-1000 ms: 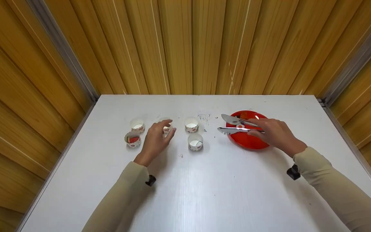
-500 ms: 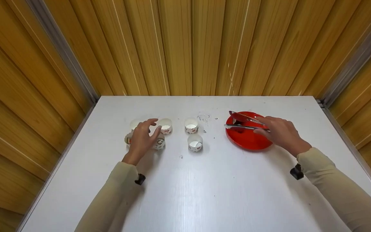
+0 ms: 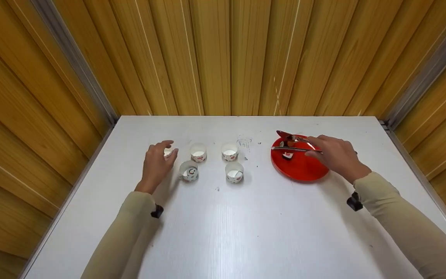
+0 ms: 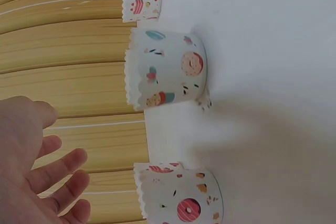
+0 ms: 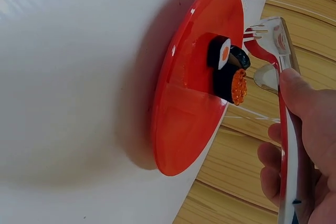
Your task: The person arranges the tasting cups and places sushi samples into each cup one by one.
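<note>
On the right side of the white tabletop [image 3: 261,232], the person's right hand [image 3: 335,155] grips a pair of shiny silver metal tongs [image 5: 292,150], thumb on one side and curled fingers on the other. The two arms of the tongs stand apart, ahead of the fingertips, with their ends above the far part of a round, glossy red plate [image 3: 303,167]. Beneath and beside those ends sit the sushi pieces: a black-wrapped roll with white rice and an orange centre [image 5: 222,55], a black-wrapped piece topped with orange roe [image 5: 239,86], and a dark piece [image 5: 240,57] partly hidden beside them. From the right wrist I see them grouped on the plate, apart from the fingers.

Over on the left, the left hand [image 3: 156,164] hovers with its fingers loosely bent and its thumb apart; a white paper cup [image 3: 167,152] shows through that gap. Just beside it stand four white paper cups with colourful printed sweets [image 3: 198,154], mouths up.
</note>
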`<act>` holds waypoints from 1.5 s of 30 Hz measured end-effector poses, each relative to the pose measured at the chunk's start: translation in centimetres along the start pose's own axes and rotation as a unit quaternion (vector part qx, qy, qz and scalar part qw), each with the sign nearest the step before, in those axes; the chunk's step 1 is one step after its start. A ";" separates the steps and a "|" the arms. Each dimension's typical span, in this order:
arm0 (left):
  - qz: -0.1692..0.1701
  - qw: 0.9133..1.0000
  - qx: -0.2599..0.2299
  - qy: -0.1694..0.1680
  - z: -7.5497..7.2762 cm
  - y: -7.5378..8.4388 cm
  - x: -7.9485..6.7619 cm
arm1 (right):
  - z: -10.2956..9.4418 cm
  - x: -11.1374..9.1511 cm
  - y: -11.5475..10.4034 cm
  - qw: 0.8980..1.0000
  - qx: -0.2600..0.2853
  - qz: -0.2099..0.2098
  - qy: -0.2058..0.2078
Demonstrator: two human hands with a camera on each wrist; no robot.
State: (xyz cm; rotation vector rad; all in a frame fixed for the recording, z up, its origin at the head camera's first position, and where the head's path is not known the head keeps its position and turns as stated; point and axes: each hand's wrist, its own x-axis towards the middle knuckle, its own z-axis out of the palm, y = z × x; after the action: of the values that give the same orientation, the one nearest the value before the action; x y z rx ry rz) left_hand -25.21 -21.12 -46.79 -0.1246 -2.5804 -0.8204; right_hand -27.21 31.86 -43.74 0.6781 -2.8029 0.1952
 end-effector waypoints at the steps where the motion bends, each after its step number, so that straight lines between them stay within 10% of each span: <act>1: -0.003 1.000 0.005 0.001 -0.1 -0.3 0.1 | 0.0 0.1 -0.1 1.000 -0.002 0.000 -0.002; 23: -0.123 0.988 0.000 -0.093 -1.3 -4.7 1.2 | -0.4 2.4 -1.1 0.997 -0.018 0.016 -0.071; 45: -0.150 0.975 -0.048 -0.155 -1.6 -6.1 1.9 | -0.5 3.5 -2.0 0.995 -0.078 -0.012 -0.061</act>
State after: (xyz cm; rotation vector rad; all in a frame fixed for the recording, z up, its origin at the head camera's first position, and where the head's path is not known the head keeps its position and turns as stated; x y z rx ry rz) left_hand -27.63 -27.15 -48.08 0.1225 -2.8972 -1.1116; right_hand -29.16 28.74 -42.14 0.7076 -2.8847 -0.0715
